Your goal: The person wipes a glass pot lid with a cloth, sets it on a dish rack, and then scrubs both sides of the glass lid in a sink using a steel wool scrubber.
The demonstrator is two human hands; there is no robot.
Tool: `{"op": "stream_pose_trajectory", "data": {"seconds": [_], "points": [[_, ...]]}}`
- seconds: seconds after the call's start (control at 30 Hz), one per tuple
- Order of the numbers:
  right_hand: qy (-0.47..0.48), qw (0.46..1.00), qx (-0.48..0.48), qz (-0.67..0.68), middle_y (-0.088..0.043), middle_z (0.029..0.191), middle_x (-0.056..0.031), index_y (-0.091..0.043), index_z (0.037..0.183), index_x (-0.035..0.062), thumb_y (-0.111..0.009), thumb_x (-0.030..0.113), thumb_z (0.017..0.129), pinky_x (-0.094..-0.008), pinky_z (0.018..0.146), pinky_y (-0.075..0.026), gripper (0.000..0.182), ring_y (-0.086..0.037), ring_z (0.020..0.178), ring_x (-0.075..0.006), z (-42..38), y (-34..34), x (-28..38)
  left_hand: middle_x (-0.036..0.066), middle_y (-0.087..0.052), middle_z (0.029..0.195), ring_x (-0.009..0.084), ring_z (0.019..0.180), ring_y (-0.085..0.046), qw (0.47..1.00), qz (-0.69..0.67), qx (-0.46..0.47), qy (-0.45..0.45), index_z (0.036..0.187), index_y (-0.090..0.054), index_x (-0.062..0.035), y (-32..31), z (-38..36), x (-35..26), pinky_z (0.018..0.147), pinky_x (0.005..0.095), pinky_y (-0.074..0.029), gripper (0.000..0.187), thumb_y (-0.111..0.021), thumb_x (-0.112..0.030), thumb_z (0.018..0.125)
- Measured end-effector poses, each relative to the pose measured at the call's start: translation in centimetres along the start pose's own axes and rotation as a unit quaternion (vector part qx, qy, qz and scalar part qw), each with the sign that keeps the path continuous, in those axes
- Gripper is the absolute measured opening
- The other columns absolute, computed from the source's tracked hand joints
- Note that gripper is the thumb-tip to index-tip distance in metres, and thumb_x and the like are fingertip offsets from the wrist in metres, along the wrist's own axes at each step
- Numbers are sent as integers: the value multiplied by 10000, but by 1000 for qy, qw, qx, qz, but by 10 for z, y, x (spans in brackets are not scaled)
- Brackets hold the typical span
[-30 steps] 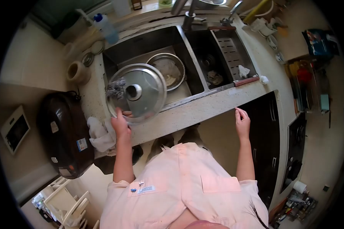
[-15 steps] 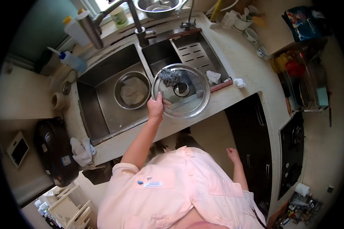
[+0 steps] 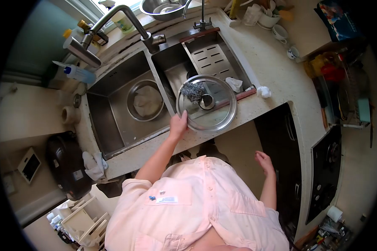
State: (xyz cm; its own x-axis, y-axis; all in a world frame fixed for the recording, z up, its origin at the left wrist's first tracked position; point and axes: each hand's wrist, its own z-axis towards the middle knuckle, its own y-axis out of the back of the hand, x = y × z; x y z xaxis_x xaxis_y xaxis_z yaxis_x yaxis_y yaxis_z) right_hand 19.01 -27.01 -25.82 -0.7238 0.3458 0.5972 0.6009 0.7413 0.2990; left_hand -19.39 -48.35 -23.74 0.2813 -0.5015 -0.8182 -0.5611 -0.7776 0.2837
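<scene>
My left hand [image 3: 179, 124] grips the rim of a round glass pot lid [image 3: 218, 116] with a metal edge and a central knob. A grey steel-wool scourer [image 3: 192, 91] lies on the lid, left of the knob. The lid is held over the front edge of the double sink [image 3: 120, 144], partly covering the right basin. My right hand [image 3: 264, 162] hangs in front of the dark cabinet, holding nothing, its fingers loosely bent and apart. Inside the left basin is a metal bowl [image 3: 132, 109] with a pale cloth-like thing [image 3: 147, 101] in it.
A tall faucet [image 3: 127, 12] arches over the left basin. A slotted steel drainer [image 3: 207, 58] sits in the right basin, with crumpled white paper [image 3: 234, 85] nearby. Bottles [image 3: 80, 74] line the back left; a stove [image 3: 326, 175] is on the right.
The lid and scourer have shifted slightly right and down in view with my left hand. My right hand has risen and its fingers have loosened from a fist. The camera has turned a little.
</scene>
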Motion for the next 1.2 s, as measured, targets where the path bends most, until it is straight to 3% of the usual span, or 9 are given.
{"op": "stream_pose_trajectory", "data": {"seconds": [0.07, 0.13, 0.2, 0.3, 0.33, 0.37, 0.53, 0.8, 1.2], "points": [[-69, 990, 20, 119, -614, 1099, -31, -617, 1113, 121, -533, 308, 890, -332, 845, -431, 303, -569, 982, -148, -25, -5, 44, 125, -613, 576, 180, 437, -576, 994, -52, 73, 59, 693, -553, 9, 4, -6, 0, 398, 280, -444, 418, -444, -315, 933], [-60, 992, -2, 112, -607, 1115, -44, -598, 1137, 134, -526, 303, 880, -365, 867, -423, 315, -552, 1018, -197, -16, -9, 13, 133, -607, 558, 187, 434, -591, 988, -53, 120, 82, 657, -567, 32, 6, -7, 1, 406, 291, -475, 471, -427, -320, 937], [-18, 992, -108, -71, -599, 1132, -58, -578, 1162, 147, -519, 298, 871, -399, 890, -415, 332, -536, 1054, -246, 16, -17, -54, 132, -603, 553, 188, 438, -594, 985, -33, 148, 82, 660, -563, 35, 9, -6, -5, 403, 290, -476, 471, -427, -320, 938], [-13, 836, -271, -478, -588, 1157, -79, -549, 1198, 167, -508, 290, 857, -450, 923, -403, 365, -511, 1107, -320, 27, -59, -174, 111, -600, 556, 174, 430, -584, 980, -2, 187, 74, 677, -558, 15, 19, 1, -2, 377, 261, -433, 449, -443, -335, 933], [6, 943, -194, -270, -608, 1100, -108, -558, 1168, 131, -467, 224, 848, -484, 871, -437, 346, -549, 1032, -372, 28, -67, -212, 101, -600, 559, 168, 425, -578, 977, 6, 199, 72, 685, -556, 4, 23, -1, 2, 364, 246, -411, 438, -451, -343, 931], [-45, 980, -112, -159, -608, 1098, -109, -559, 1167, 130, -467, 223, 849, -483, 869, -439, 345, -550, 1029, -370, 12, -81, -221, 99, -597, 559, 167, 426, -578, 977, 1, 201, 76, 688, -558, 5, 27, -8, 3, 363, 246, -409, 436, -457, -345, 928], [-140, 986, -9, -91, -610, 1088, -112, -560, 1162, 125, -465, 220, 849, -475, 857, -444, 340, -556, 1013, -363, -37, -120, -182, 81, -602, 595, 156, 477, -601, 973, -3, 221, 64, 731, -559, -11, 59, -32, 3, 442, 256, -466, 349, -485, -300, 912], [-125, 991, -13, -39, -614, 1071, -116, -562, 1154, 117, -464, 216, 850, -463, 838, -453, 333, -566, 987, -351, -52, -123, -120, 63, -622, 662, 130, 596, -619, 977, 34, 213, -2, 801, -567, 13, 98, -63, 28, 513, 273, -489, 263, -502, -220, 906], [-122, 992, -4, -31, -619, 1047, -122, -564, 1141, 106, -461, 208, 852, -445, 809, -465, 323, -580, 948, -333, -63, -129, -106, 76, -631, 699, 119, 610, -606, 964, 142, 205, -91, 855, -586, 19, 105, -73, 18, 540, 262, -494, 208, -522, -175, 894]]}}
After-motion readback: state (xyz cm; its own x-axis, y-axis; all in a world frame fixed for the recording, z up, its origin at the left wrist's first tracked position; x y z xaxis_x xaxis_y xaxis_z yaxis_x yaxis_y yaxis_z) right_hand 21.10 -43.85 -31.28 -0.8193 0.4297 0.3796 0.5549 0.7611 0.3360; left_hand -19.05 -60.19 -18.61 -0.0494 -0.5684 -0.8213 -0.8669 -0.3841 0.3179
